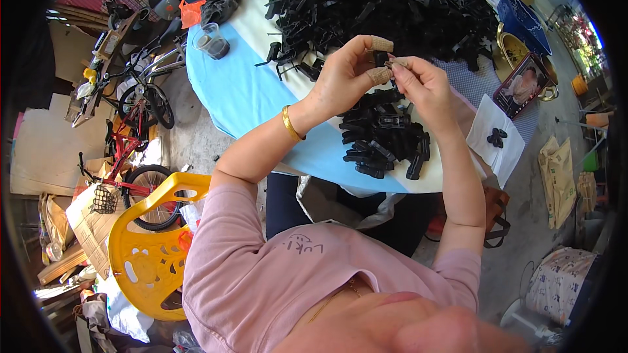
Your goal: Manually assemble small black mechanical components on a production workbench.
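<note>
Above the table, my left hand point(347, 72) is closed with its thumb and index finger around a small black plastic part point(381, 59). Tan tape wraps the tips of those fingers. My right hand point(425, 88) meets it there, thumb and forefinger pinched together at the edge of the part; what lies in that pinch is hidden. Just below both hands, a small pile of black plastic parts point(386, 147) lies near the table's front edge. Behind them spreads a large tangled heap of black plastic parts point(386, 10).
A blue and cream cloth point(226, 85) covers the table. Plastic cups point(212, 44) stand at its left. To the right are a white sheet point(492, 157) with small black pieces point(497, 137), a propped phone point(520, 85) and a metal pot point(513, 46). A yellow chair point(147, 268) stands at left.
</note>
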`<act>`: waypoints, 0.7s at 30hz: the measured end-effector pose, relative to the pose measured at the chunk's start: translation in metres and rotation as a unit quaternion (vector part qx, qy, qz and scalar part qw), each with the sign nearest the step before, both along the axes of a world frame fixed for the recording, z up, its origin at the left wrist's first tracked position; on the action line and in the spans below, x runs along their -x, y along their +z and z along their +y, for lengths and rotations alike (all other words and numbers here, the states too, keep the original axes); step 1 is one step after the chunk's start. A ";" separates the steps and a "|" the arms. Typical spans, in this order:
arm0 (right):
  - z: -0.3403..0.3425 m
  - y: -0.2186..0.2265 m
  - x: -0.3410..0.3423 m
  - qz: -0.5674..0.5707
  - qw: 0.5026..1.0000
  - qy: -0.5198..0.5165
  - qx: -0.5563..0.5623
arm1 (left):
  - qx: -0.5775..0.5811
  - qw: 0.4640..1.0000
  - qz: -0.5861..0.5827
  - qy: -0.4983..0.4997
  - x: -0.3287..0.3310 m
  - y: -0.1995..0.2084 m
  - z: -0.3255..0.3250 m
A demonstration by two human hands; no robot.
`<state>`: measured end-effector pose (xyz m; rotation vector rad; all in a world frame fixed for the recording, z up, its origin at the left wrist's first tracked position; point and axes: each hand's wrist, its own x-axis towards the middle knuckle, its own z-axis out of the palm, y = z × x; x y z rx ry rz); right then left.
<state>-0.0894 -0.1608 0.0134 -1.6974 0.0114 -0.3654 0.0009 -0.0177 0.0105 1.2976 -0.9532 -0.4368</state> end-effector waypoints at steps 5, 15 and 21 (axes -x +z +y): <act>-0.004 -0.002 0.000 0.000 0.998 -0.003 0.060 | -0.002 1.000 0.002 0.008 -0.001 -0.002 0.000; -0.005 0.000 -0.003 0.058 0.998 -0.013 -0.020 | 0.033 0.975 -0.178 0.127 0.004 -0.003 -0.009; -0.003 0.007 0.004 -0.043 0.985 -0.059 0.157 | -0.011 0.957 -0.245 0.155 0.009 -0.004 -0.006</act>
